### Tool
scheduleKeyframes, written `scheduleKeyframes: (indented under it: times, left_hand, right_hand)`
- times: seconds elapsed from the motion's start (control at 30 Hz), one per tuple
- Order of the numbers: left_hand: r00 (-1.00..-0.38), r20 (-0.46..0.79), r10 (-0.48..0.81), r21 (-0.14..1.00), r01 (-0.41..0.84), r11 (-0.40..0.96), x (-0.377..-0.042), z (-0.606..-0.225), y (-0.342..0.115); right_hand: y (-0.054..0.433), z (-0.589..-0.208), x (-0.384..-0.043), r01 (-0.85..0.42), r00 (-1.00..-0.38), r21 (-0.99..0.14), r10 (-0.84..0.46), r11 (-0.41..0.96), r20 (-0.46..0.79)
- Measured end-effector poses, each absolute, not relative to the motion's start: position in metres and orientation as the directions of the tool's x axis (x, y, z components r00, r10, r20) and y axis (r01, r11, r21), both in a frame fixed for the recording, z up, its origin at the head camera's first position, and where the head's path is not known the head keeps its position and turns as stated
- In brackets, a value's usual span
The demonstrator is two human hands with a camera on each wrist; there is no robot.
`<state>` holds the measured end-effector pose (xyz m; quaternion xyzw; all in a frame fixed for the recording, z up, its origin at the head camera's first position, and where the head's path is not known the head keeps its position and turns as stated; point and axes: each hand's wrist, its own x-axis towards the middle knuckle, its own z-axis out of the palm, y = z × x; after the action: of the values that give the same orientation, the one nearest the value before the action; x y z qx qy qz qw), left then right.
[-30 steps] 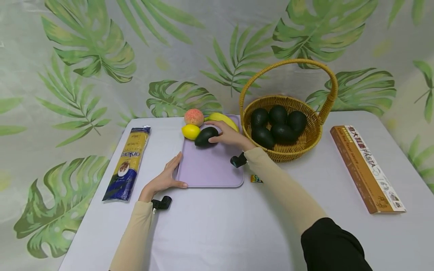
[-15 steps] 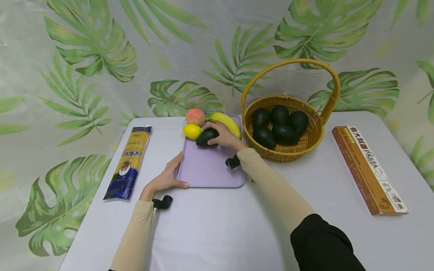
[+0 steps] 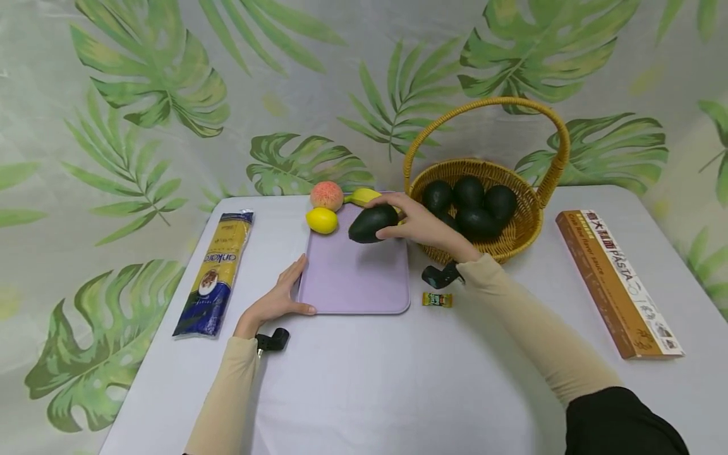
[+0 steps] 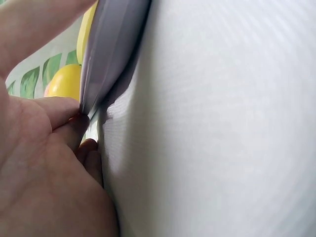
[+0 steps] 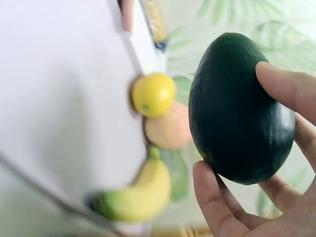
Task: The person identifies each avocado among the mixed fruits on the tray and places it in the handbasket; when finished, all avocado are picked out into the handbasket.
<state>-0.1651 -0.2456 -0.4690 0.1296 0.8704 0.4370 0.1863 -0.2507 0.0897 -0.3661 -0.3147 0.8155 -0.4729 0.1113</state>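
My right hand (image 3: 423,224) grips a dark green avocado (image 3: 370,224) above the lilac tray (image 3: 352,284), with a shadow below it. In the right wrist view, thumb and fingers are curled round the avocado (image 5: 237,108). My left hand (image 3: 275,300) lies spread at the tray's front left corner, fingers along the left side and thumb by the front edge. The left wrist view has its fingertips right at the tray's rim (image 4: 106,54). At the tray's back are a lemon (image 3: 321,220), a peach (image 3: 327,196) and a banana (image 3: 363,196), partly hidden by the right hand.
A wicker basket (image 3: 529,234) with a tall handle stands right of the tray, holding several avocados (image 3: 478,224). A small green packet (image 3: 436,299) lies in front of it. A pasta bag (image 3: 213,275) is at the left, a pasta box (image 3: 617,284) at the right.
My right hand has lifted the avocado from beside the lemon and moved it rightward, over the banana's place in the view. The left hand stays at the tray corner. The small packet shows again.
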Motion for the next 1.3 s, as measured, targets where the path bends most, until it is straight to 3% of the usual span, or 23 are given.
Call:
scheduleKeyframes:
  times: [0.33, 0.63, 1.0, 1.17, 1.3]
  left_hand:
    - [-0.897, -0.197, 0.395, 0.813, 0.076, 0.577, -0.165, -0.47, -0.245]
    - [-0.894, -0.195, 0.403, 0.814, 0.082, 0.576, -0.164, -0.469, -0.246]
    - [-0.895, -0.18, 0.408, 0.805, 0.104, 0.585, -0.164, -0.468, -0.244]
    - [-0.891, -0.185, 0.416, 0.818, 0.095, 0.567, -0.154, -0.442, -0.233]
    - [-0.89, -0.191, 0.414, 0.82, 0.087, 0.565, -0.155, -0.444, -0.233]
  right_hand:
    - [0.199, -0.341, -0.222, -0.268, -0.899, -0.852, -0.434, 0.449, 0.054]
    - [0.265, -0.344, -0.21, -0.116, -0.964, -0.85, -0.265, 0.514, -0.028]
    - [0.291, -0.362, -0.206, -0.132, -0.968, -0.783, -0.249, 0.607, -0.029]
    - [0.29, -0.37, -0.208, -0.087, -0.965, -0.775, -0.247, 0.625, -0.092]
    - [0.284, -0.374, -0.212, -0.15, -0.957, -0.735, -0.283, 0.661, -0.06]
